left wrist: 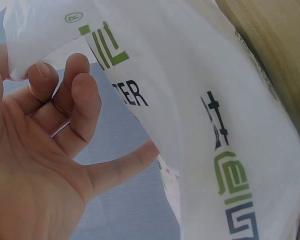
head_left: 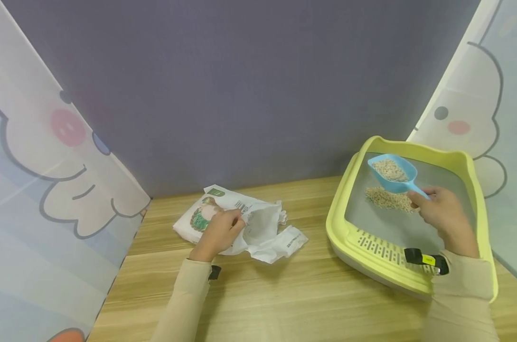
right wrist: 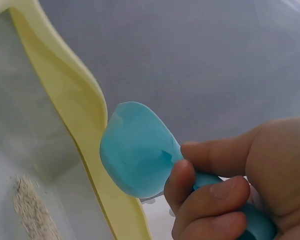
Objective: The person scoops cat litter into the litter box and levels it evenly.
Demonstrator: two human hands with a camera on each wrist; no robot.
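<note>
A blue scoop [head_left: 395, 174] heaped with pale litter pellets is held over the litter box by my right hand [head_left: 446, 216], its fingers wrapped round the handle. The right wrist view shows the scoop's underside [right wrist: 135, 150]. Inside the yellow-rimmed litter box [head_left: 341, 209] lies a small pile of pellets [head_left: 386, 198] on the grey floor. My left hand [head_left: 220, 232] pinches the edge of the white litter bag [head_left: 258, 228], which lies on its side with its torn mouth facing right. Printed lettering covers the bag [left wrist: 190, 100] in the left wrist view; how much it holds is hidden.
Both the bag and the box rest on a wooden table [head_left: 284, 294]. A dark grey panel [head_left: 249, 95] stands behind them, with cartoon-printed walls [head_left: 40, 142] on either side. The box's front has a slotted yellow ledge [head_left: 382, 249].
</note>
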